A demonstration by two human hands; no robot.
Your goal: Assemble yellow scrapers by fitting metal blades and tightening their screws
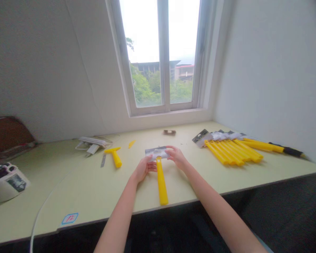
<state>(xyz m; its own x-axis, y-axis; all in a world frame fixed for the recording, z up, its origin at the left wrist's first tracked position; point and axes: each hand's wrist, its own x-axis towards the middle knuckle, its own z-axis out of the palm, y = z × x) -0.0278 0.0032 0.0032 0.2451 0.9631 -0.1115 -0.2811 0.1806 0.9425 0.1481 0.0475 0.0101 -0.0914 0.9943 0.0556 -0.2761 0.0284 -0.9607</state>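
In front of me is a scraper with a long yellow handle (162, 184), which points toward the table's near edge. A clear plastic wrapper with a dark printed card (156, 152) covers its wide head. My left hand (144, 168) grips the left end of the head, thumb in front and fingers curled behind. At the right end, my right hand (177, 157) pinches the wrapped head. The blade inside is mostly hidden by the wrapper. To the left lies a yellow scraper handle (116, 157) with a loose metal blade (103, 161) beside it.
Several wrapped yellow scrapers (229, 153) lie in a row on the right. A small yellow piece (132, 143) and a brownish flat piece (169, 132) lie farther back. A white power strip (93, 142), white jug (9, 182) and white cable (43, 203) occupy the left.
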